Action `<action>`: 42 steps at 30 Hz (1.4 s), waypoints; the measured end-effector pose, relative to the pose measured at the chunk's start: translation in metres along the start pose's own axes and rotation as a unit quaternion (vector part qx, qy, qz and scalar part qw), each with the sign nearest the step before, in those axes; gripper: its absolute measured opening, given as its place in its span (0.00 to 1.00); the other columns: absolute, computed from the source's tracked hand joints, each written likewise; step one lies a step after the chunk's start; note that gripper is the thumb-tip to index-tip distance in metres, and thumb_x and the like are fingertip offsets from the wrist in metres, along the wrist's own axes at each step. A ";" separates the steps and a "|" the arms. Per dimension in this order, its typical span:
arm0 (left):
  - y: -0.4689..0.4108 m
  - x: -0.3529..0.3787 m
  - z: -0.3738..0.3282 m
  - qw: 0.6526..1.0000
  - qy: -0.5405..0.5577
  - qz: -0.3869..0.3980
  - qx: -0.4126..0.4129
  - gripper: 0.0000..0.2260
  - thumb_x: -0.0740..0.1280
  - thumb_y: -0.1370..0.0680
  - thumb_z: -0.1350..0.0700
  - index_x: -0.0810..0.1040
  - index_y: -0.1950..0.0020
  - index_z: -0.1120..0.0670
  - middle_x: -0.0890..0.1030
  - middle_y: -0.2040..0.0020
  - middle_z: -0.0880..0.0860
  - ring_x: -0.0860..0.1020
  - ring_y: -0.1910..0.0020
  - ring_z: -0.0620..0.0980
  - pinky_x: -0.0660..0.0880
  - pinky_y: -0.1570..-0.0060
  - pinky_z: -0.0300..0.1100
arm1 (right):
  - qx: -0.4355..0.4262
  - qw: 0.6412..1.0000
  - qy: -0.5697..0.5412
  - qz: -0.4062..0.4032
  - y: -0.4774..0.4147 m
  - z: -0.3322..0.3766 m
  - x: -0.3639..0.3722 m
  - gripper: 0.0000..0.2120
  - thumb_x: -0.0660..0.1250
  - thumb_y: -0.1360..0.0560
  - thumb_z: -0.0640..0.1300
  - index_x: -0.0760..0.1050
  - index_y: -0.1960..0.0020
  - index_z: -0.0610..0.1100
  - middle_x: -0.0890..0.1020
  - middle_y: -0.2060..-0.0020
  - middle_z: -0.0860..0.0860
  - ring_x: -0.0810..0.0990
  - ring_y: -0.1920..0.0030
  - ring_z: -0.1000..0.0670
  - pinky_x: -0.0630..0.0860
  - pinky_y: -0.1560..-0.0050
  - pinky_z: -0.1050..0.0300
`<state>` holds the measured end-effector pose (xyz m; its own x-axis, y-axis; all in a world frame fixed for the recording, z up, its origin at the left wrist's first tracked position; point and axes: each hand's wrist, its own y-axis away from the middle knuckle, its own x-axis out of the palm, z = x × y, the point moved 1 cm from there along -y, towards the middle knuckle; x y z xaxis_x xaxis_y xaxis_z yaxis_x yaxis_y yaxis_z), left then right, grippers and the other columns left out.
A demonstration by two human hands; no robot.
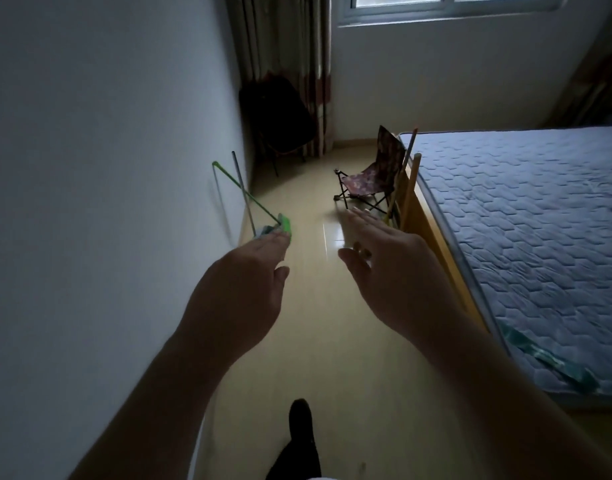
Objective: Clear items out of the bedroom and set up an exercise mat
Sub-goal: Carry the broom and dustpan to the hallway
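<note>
Both hands reach forward over the tiled floor (pixel 332 323), apart and holding nothing: the left hand (pixel 249 271) with fingers loosely straight, the right hand (pixel 384 258) spread palm-down. The open strip of floor runs between the wall (pixel 107 168) and the wooden edge of the bed (pixel 432 244). Ahead, a green mop (pixel 286 226) and a grey pole (pixel 240 181) lean on the wall, while a small folding camp chair (pixel 370 181) stands beside the bed's far corner and a dark chair (pixel 280 119) fills the corner by the curtain (pixel 287 46).
</note>
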<state>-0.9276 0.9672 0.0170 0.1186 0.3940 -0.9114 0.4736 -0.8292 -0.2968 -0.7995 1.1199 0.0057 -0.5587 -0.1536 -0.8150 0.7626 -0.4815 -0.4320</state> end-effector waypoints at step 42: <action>-0.967 0.317 0.149 0.930 0.072 0.189 0.306 0.21 0.67 0.22 0.55 0.74 0.28 0.49 0.76 0.30 0.47 0.78 0.35 0.50 0.76 0.38 0.46 | 0.360 0.924 0.113 -0.057 -0.703 -0.483 0.195 0.25 0.71 0.24 0.43 0.73 0.29 0.39 0.78 0.33 0.45 0.75 0.31 0.50 0.63 0.31 0.63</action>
<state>-1.4781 1.8349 -0.0276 0.3128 0.0414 -0.9489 -0.2050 -0.9726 -0.1100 -1.2870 1.8457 -0.0362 -0.4783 0.0790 -0.8746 0.2423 -0.9454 -0.2179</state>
